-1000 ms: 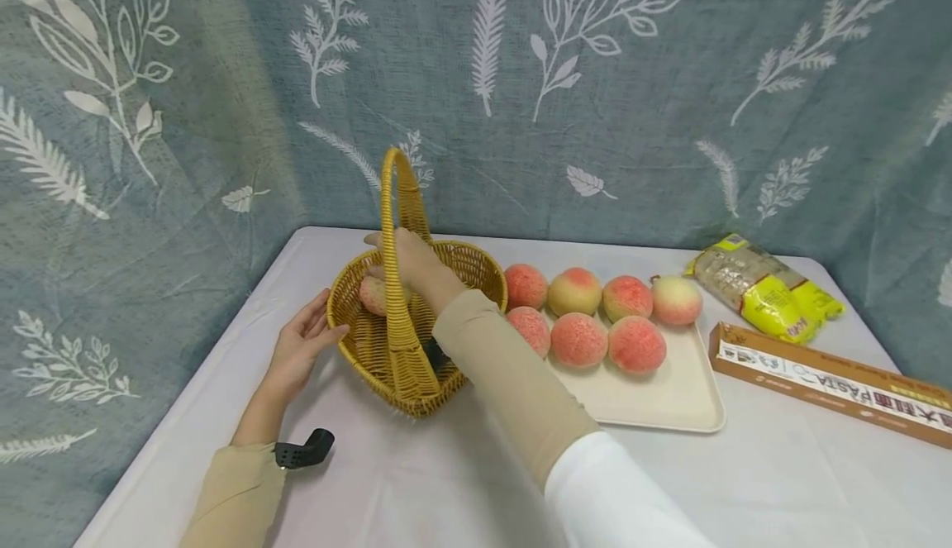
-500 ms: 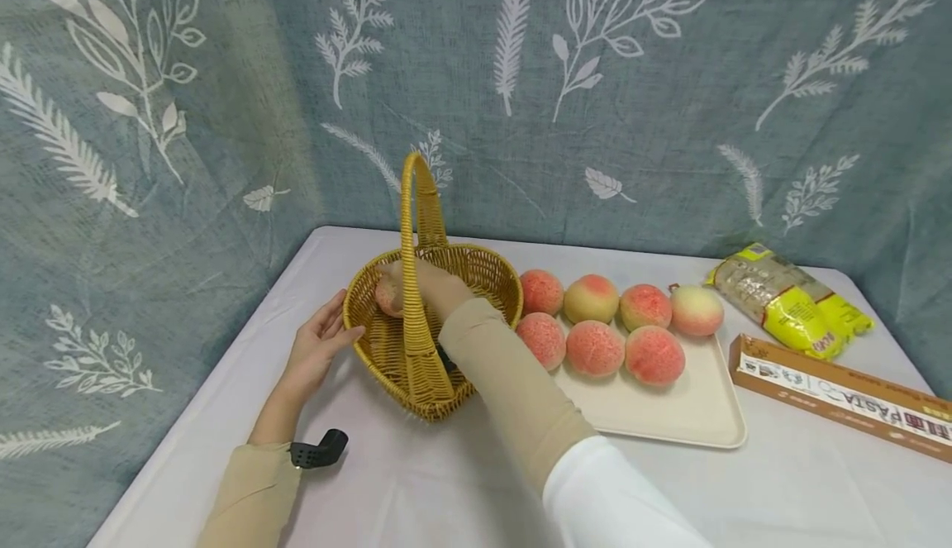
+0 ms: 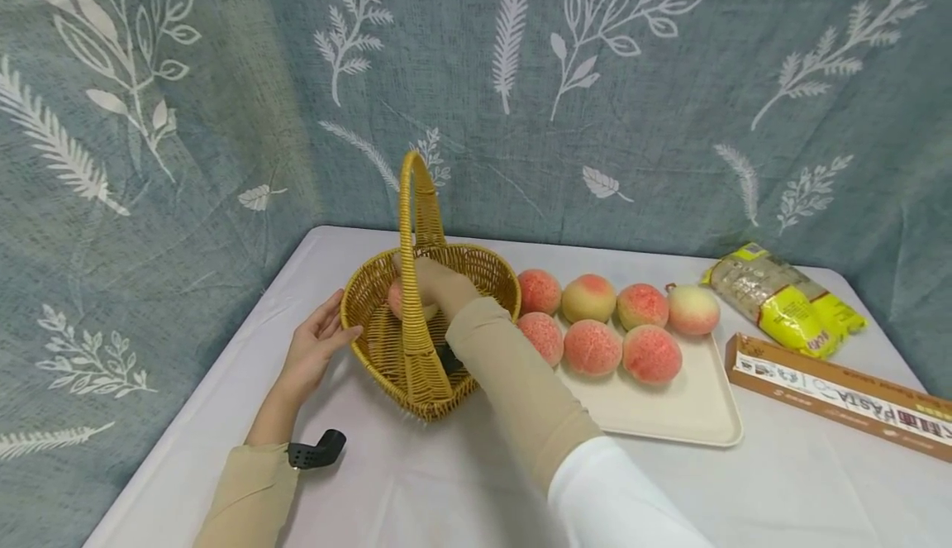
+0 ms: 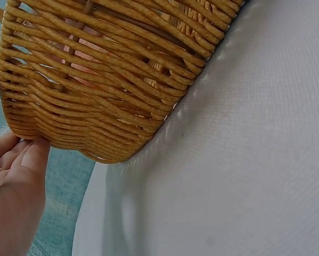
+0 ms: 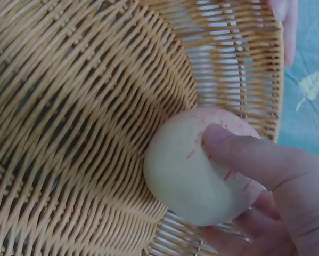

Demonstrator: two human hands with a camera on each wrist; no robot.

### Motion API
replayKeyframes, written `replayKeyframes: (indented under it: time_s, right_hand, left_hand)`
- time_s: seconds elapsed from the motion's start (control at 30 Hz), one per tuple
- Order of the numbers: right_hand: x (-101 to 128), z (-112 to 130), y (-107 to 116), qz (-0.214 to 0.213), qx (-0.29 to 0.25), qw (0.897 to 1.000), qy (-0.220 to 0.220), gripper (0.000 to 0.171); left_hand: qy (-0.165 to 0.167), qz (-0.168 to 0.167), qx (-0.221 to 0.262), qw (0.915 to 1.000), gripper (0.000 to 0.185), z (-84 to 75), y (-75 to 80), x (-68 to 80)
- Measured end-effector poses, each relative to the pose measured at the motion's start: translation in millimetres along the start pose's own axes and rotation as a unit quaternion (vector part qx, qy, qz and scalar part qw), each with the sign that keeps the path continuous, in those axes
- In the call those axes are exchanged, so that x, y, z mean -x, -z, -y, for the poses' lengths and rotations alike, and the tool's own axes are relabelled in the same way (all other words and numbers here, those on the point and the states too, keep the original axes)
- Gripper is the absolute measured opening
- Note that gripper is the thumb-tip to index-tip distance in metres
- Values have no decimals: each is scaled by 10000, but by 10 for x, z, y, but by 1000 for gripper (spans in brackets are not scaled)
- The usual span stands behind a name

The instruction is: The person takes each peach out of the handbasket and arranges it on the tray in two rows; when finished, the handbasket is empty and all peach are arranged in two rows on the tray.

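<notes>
Broadly, the bench [image 3: 416,482], white-clothed, runs up to a leaf-print curtain [image 3: 521,77] at 12 o'clock and along 9 o'clock; its far edge meets the cloth just behind the basket. Open bench lies at 6 o'clock, in front of basket and tray.

Cream tray [image 3: 669,412] sits at 3 o'clock of the basket, its left edge close to the basket wall. Seven peaches [image 3: 592,347] crowd its far half in two rows; the near half is bare.

Pasta box [image 3: 833,391] lies at 3 o'clock of the tray, angled, near the right bench edge. Yellow noodle pack [image 3: 784,296] lies behind it, toward 1 o'clock.

Wicker basket [image 3: 387,341], tall hoop handle upright, stands at 11 o'clock of centre, with clear bench between it and the left edge.

Right hand [image 3: 435,283] reaches under the handle into the basket, fingers and thumb curled round a peach [image 5: 199,168]. Wrist view: that peach is low inside, touching the woven wall near the rim, thumb across its top.

Left hand [image 3: 316,350] at 9 o'clock of the basket, fingers [image 4: 21,160] nearly straight, tips touching the outer weave; it holds nothing.

Black clip [image 3: 316,451] on the left sleeve at 7 o'clock.
</notes>
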State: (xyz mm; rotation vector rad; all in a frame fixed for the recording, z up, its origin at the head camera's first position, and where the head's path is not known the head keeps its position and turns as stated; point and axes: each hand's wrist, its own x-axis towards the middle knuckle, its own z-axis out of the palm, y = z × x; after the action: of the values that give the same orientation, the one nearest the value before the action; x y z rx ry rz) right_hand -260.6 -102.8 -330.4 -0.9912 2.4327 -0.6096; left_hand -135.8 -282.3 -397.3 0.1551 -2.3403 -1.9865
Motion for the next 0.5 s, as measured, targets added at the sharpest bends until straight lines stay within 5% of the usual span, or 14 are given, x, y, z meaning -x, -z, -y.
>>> replayKeyframes:
  time_s: [0.13,0.33,0.5]
  right_hand:
    - [-18,-23,9,319,217,9989,-249,13]
    - [-53,-92,30,200,543,9980,-258,30]
    - [-57,-141,24,152,544,9981,-237,23]
  left_hand:
    - [29,-6,-40,10000,73,1,16,9]
    - [-27,28,-77,10000,72,-29,25,-21]
    - [15,25,-104,9999,72,-20,22,-34]
